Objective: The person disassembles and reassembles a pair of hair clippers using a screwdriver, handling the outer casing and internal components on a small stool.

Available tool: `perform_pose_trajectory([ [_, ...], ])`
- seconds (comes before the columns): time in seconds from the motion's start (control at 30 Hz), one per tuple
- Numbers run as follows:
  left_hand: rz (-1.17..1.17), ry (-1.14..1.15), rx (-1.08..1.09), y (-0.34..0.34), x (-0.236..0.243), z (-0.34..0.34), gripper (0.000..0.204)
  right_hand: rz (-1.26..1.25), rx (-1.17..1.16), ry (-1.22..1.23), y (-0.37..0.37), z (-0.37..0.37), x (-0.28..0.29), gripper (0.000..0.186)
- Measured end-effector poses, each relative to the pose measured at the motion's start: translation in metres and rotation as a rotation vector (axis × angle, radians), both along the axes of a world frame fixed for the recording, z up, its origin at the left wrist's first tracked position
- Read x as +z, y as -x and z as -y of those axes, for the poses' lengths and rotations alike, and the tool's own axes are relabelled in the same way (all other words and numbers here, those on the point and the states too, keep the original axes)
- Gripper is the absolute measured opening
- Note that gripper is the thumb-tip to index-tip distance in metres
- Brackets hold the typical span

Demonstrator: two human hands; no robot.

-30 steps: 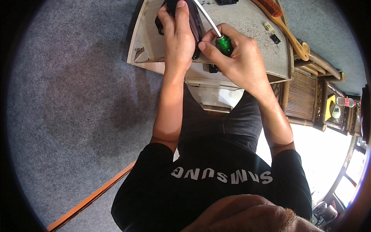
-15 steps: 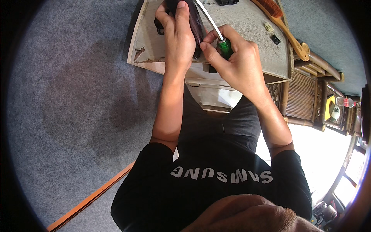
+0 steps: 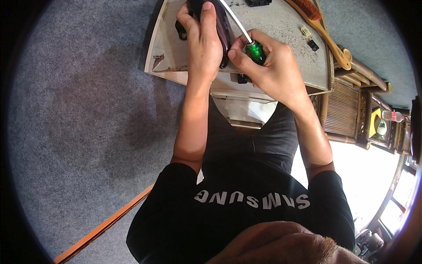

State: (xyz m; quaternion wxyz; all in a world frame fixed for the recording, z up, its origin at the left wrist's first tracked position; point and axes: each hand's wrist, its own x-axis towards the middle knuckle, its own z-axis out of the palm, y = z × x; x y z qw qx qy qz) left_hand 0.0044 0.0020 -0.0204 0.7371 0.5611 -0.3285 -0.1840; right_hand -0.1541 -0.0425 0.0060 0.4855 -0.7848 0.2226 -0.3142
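My left hand (image 3: 204,48) is closed around a long, dark, glossy casing (image 3: 225,37), thumb lying along its top. Its upper end runs out of the picture, so I cannot tell its kind. In my right hand (image 3: 277,66) is a screwdriver with a green translucent handle (image 3: 255,53), gripped between thumb and fingers. The bright metal shaft (image 3: 237,21) slants up and left beside the casing, and its tip is cut off by the top edge. A black looped part (image 3: 181,34) shows just left of my left hand.
The worn pale tabletop (image 3: 281,26) has a chipped front edge. On its right lie a wooden brush (image 3: 327,37) with reddish bristles, a cream connector (image 3: 305,31) and a small black piece (image 3: 313,45). Another black piece (image 3: 242,78) sits below the edge. Bamboo furniture (image 3: 343,110) stands right.
My right hand has shifted slightly right and turned, tilting the screwdriver and showing more of its green handle. The black piece below the table edge shows more. My left hand is nearly unmoved.
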Motion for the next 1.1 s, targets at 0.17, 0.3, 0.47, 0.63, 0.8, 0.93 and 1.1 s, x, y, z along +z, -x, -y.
perform_pose_trajectory([
  [0.17,-0.017,-0.003,-0.034,-0.0005,0.0017,-0.0023,0.052,-0.012,0.017,-0.037,0.0004,0.0020,-0.0011,0.017],
  [0.3,0.043,0.009,-0.049,0.0001,0.0003,-0.0021,0.056,-0.026,0.011,-0.031,0.0009,0.0027,-0.0011,0.017],
  [0.47,0.064,-0.007,-0.060,0.0019,0.0015,-0.0048,0.060,-0.027,0.021,-0.024,0.0007,0.0030,-0.0024,0.017],
  [0.63,0.091,-0.024,-0.038,0.0028,0.0032,-0.0038,0.059,-0.037,0.021,-0.015,0.0008,0.0039,-0.0024,0.017],
  [0.8,0.123,-0.043,-0.020,0.0028,0.0033,-0.0041,0.053,-0.030,0.002,0.017,-0.0002,0.0029,-0.0025,0.017],
  [0.93,0.171,-0.031,-0.012,-0.0018,-0.0015,-0.0027,0.051,-0.047,0.008,0.008,0.0002,0.0029,-0.0020,0.017],
  [1.1,0.196,-0.022,-0.009,0.0029,0.0024,-0.0036,0.049,-0.055,0.014,0.035,0.0011,0.0029,-0.0004,0.017],
])
